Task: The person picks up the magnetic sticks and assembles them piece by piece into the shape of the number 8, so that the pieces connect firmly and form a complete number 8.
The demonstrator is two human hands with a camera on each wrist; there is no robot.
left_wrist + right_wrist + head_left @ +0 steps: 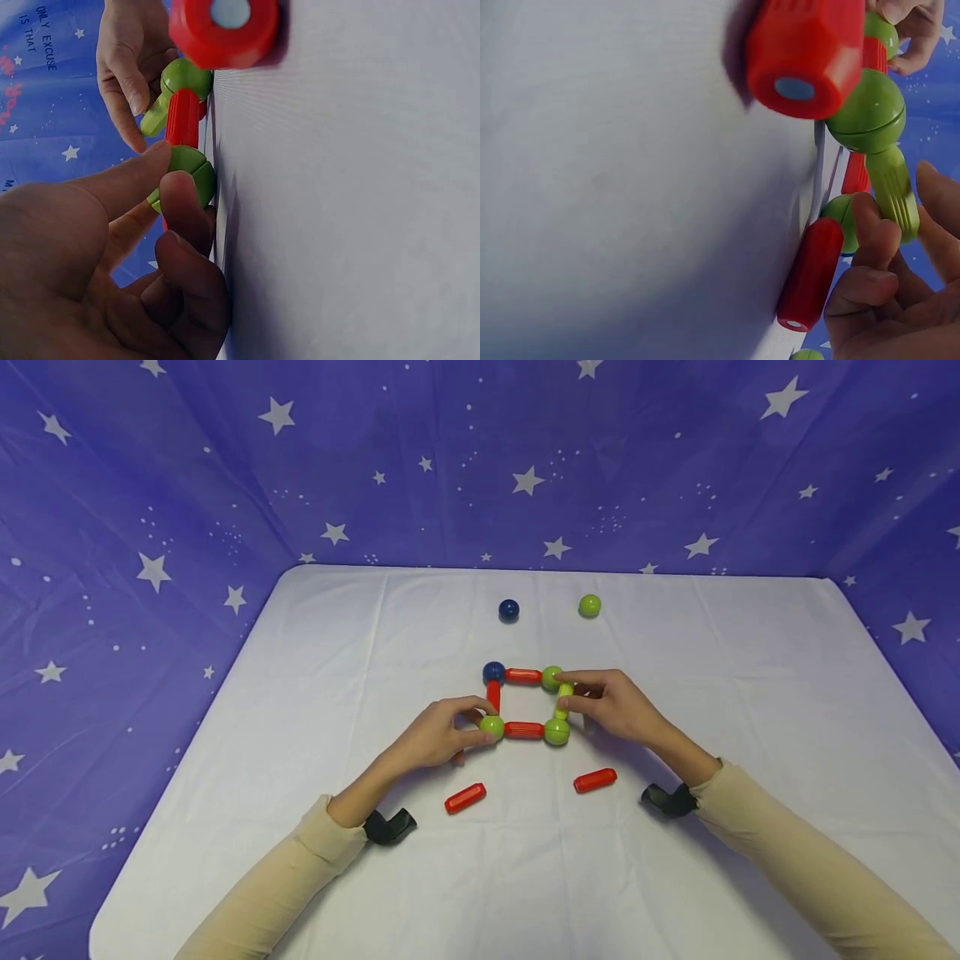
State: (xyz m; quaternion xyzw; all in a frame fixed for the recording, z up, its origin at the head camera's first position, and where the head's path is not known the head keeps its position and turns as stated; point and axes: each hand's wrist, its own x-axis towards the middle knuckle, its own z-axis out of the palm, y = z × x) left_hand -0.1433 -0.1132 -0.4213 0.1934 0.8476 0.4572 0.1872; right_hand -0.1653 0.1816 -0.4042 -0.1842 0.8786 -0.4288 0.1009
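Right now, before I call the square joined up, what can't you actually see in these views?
- Head view: whether the green rod seats in the far green ball; the right hand covers it.
- Head view: the left hand hides the near-left green ball's outer side.
- Left wrist view: the loose red rod is cut off by the top edge.
- Right wrist view: the blue corner ball is hidden behind the rods.
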